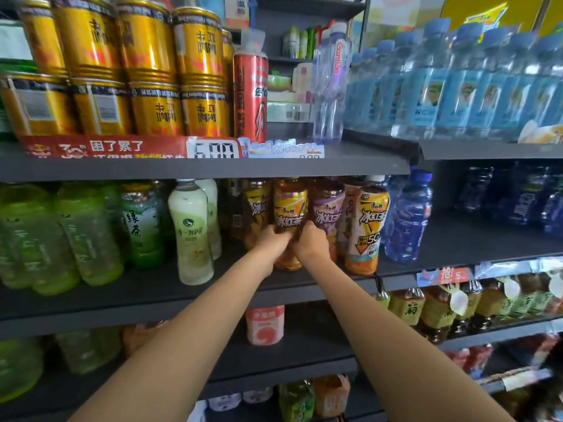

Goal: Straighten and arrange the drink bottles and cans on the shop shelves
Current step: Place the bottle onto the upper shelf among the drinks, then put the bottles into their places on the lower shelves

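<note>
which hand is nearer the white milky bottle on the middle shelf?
Left. The left hand grips the amber iced tea bottle on the side facing the white milky bottle; the right hand grips its far side.

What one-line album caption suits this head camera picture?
Both hands, left hand and right hand, grip a yellow-labelled iced tea bottle on the middle shelf.

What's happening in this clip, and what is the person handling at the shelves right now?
A person is tidying a shop drinks shelf. Both hands, left hand and right hand, grip the lower part of one iced tea bottle with a yellow label, standing on the middle shelf among similar tea bottles. A white milky drink bottle stands to the left, a blue water bottle to the right. Gold cans are stacked on the shelf above.
</note>
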The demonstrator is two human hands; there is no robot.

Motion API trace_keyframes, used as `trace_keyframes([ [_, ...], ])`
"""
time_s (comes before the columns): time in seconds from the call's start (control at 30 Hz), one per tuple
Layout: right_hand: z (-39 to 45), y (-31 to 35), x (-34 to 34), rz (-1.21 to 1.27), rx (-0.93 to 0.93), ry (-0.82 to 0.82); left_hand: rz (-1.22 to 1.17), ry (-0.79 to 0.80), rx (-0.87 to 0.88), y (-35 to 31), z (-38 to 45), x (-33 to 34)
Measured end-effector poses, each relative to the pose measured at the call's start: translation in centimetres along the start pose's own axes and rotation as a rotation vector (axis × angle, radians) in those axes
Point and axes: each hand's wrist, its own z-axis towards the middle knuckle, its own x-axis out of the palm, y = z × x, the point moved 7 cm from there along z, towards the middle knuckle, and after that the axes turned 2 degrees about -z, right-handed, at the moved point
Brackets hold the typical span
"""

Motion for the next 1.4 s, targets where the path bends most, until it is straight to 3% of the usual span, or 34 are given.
trace_keyframes([
  [0.53,-0.8,0.3,1.0,-0.314,0.008,0.035,0.287,-0.021,0.118,-1.3,-3.4,-1.8],
  [0.8,-5.7,2.0,0.4,-0.244,-0.120,0.119,0.467,-0.215,0.305,-3.1,-10.4,-4.0],
  [0.97,-9.6,0.6,-1.8,-0.170,-0.142,0.129,0.362,-0.409,0.467,-4.1,-16.6,-4.0],
  [1.2,-15.8,-3.2,-6.3,0.086,-0.080,0.136,0.203,-0.510,0.366,-1.1,-25.7,-3.3],
  [1.4,-22.9,-1.3,-8.3,0.170,-0.189,0.187,0.189,-0.518,0.481,-1.2,-33.7,-3.8],
])
